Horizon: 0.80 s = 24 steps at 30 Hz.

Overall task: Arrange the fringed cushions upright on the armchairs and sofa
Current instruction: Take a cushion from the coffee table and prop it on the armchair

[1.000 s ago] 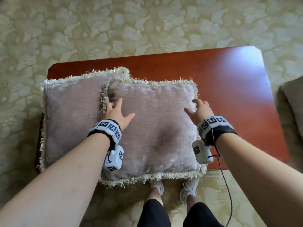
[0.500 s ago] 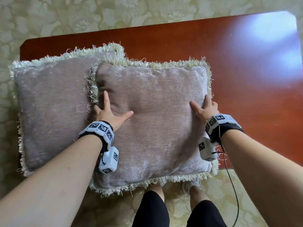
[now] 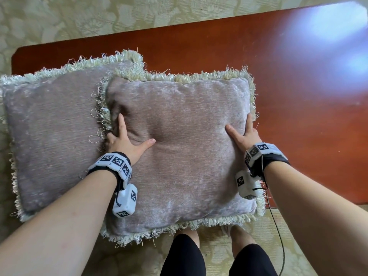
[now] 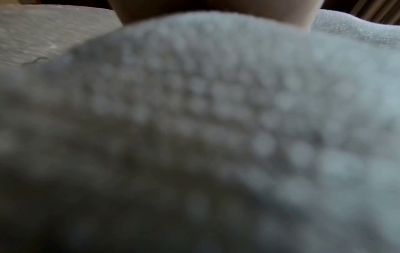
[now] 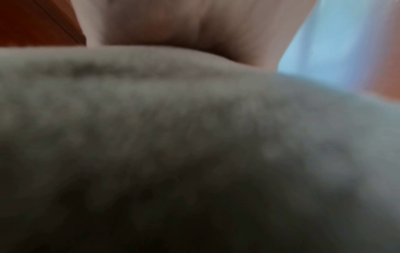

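Observation:
Two mauve cushions with cream fringe lie flat on a red-brown wooden table [image 3: 298, 120]. The top cushion [image 3: 185, 162] overlaps the right side of the left cushion [image 3: 51, 136]. My left hand [image 3: 125, 142] grips the top cushion's left edge, thumb and forefinger on top and the other fingers tucked under the fringe. My right hand [image 3: 245, 136] holds its right edge the same way. The fabric dents between my thumbs. Both wrist views are filled with the top cushion's blurred fabric [image 4: 194, 119] [image 5: 173, 137], and the fingers are hidden there.
Pale floral carpet [image 3: 99, 16] surrounds the table. My legs [image 3: 183, 255] stand against the table's near edge, under the cushion's overhanging fringe. A thin black cable [image 3: 278, 236] hangs from my right wrist. Bright glare lies on the table's far right corner.
My view has come closer to the cushions. Both hands slid outward from the top cushion's surface to its side edges, and their fingers now curl under them.

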### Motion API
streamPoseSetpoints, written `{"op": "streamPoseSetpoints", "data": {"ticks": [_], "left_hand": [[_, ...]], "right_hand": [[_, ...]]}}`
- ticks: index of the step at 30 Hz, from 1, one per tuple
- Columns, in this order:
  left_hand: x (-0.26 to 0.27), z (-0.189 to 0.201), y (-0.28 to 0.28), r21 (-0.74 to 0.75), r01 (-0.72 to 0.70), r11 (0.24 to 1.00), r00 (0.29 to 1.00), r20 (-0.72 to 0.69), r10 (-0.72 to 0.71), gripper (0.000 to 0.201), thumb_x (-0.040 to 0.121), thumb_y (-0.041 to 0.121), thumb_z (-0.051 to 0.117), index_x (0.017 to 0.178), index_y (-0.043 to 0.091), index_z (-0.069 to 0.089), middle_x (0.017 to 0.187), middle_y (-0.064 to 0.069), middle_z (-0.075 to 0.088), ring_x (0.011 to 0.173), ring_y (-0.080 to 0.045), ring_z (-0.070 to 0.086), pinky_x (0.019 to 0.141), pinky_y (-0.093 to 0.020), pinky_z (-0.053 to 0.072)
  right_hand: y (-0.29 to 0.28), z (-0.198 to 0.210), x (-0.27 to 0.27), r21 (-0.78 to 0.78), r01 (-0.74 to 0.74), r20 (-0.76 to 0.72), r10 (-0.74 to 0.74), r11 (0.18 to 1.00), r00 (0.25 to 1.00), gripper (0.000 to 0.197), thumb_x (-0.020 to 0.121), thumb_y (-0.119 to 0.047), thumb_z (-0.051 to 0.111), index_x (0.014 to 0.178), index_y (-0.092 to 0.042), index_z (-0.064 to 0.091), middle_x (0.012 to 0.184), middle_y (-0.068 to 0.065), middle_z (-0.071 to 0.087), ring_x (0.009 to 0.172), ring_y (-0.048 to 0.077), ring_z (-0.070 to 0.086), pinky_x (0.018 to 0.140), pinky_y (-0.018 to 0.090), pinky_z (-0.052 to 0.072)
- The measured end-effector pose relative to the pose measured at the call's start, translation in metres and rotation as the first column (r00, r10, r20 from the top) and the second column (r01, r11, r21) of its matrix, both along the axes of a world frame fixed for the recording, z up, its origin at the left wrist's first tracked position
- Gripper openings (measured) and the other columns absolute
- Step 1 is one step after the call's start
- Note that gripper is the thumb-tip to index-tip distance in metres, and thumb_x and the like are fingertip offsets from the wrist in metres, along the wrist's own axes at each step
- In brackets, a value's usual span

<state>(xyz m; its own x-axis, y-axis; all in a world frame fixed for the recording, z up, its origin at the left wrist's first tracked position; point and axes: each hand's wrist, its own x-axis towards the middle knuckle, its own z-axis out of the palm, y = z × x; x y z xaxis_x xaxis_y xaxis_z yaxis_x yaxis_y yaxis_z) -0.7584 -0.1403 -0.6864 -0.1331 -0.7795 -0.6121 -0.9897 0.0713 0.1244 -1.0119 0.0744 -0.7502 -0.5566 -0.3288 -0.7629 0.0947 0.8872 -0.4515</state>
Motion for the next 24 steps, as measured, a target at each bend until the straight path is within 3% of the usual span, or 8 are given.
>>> {"op": "streamPoseSetpoints", "data": {"ticks": [2,6,13,20,24], "left_hand": [[0.000,-0.001,-0.001,-0.002,0.003,1.000,1.000,0.001,-0.003,0.122,0.064,0.073,0.068,0.146,0.044,-0.018,0.140,-0.025,0.027,0.129,-0.043,0.035,0.107,-0.047,0.030],[0.000,-0.002,-0.001,0.002,0.000,1.000,1.000,0.002,0.000,0.122,0.065,0.072,0.068,0.146,0.044,-0.018,0.141,-0.025,0.026,0.131,-0.043,0.034,0.108,-0.046,0.028],[-0.001,0.009,0.002,0.013,-0.030,0.999,0.998,-0.050,0.030,0.121,0.068,0.064,0.072,0.148,0.042,-0.017,0.145,-0.027,0.025,0.132,-0.041,0.033,0.108,-0.044,0.027],[0.004,0.023,0.007,0.028,-0.054,0.998,0.990,-0.132,0.057,0.123,0.068,0.060,0.075,0.144,0.047,-0.020,0.151,-0.027,0.020,0.136,-0.040,0.031,0.110,-0.047,0.026],[0.005,0.024,0.010,0.027,-0.054,0.998,0.985,-0.163,0.058,0.124,0.066,0.060,0.076,0.144,0.049,-0.020,0.152,-0.026,0.020,0.136,-0.040,0.031,0.110,-0.048,0.027]], "right_hand": [[0.000,-0.002,0.000,-0.017,0.028,0.022,-0.028,0.999,0.999,0.128,0.051,-0.092,0.054,0.151,-0.039,-0.006,0.154,0.011,0.032,0.135,0.033,0.040,0.112,0.050,0.032],[0.000,-0.001,-0.002,-0.041,0.055,0.060,-0.053,0.998,0.997,0.111,0.072,-0.073,0.061,0.152,-0.036,-0.008,0.153,0.009,0.034,0.131,0.034,0.046,0.107,0.039,0.035],[0.005,0.020,0.008,-0.144,0.058,-0.053,-0.067,0.988,0.996,0.100,0.083,-0.057,0.061,0.154,-0.032,-0.006,0.145,0.008,0.047,0.125,0.032,0.052,0.090,0.024,0.033],[0.008,0.036,0.017,-0.183,0.002,-0.094,-0.020,0.983,0.995,0.111,0.075,-0.059,0.070,0.153,-0.035,-0.005,0.150,0.009,0.038,0.131,0.028,0.046,0.093,0.023,0.031],[0.012,0.036,0.014,-0.143,0.035,-0.017,-0.038,0.989,0.999,0.117,0.072,-0.060,0.072,0.152,-0.035,-0.010,0.154,0.008,0.034,0.131,0.032,0.046,0.102,0.033,0.035]]}}
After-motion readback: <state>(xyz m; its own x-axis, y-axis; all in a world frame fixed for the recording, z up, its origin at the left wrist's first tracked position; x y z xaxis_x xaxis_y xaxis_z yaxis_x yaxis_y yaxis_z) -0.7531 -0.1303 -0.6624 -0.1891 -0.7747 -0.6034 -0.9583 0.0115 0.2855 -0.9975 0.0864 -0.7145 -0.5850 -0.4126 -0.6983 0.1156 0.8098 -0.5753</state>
